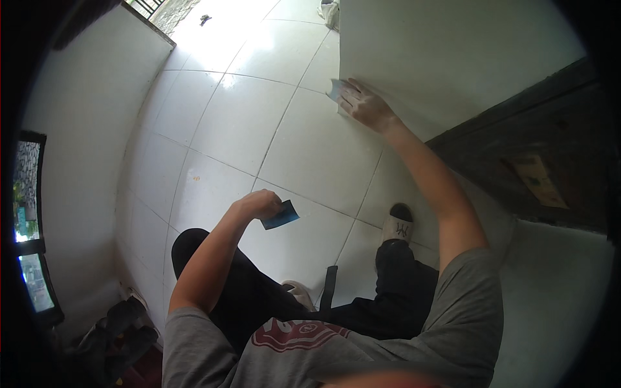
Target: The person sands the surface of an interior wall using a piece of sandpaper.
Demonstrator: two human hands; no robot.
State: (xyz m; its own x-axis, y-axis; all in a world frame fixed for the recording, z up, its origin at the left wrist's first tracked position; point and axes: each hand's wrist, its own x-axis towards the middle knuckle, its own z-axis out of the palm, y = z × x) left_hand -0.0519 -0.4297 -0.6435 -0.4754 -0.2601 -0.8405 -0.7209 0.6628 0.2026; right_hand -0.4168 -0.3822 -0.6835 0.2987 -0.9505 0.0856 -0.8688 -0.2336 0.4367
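My left hand [262, 204] hovers above the tiled floor near my left knee, gripping a small dark blue flexible sheet [281, 216] by one side. The sheet bows slightly and touches nothing else. With the arm stretched far forward, my right hand [364, 104] lies against the outer edge of a white wall [436, 48]. Under its fingers is a thin pale blue-grey piece [335, 90], partly hidden and blurred, which sticks out past the wall's corner. Whether that piece is paper or cloth I cannot tell.
Glossy white floor tiles [233, 121] spread ahead towards a bright doorway. On the right stands dark panelling [490, 145] along the wall. A bag-like bundle [330, 13] lies beyond the corner. Dark garments [121, 330] are heaped at lower left, below a framed window or mirror [30, 194].
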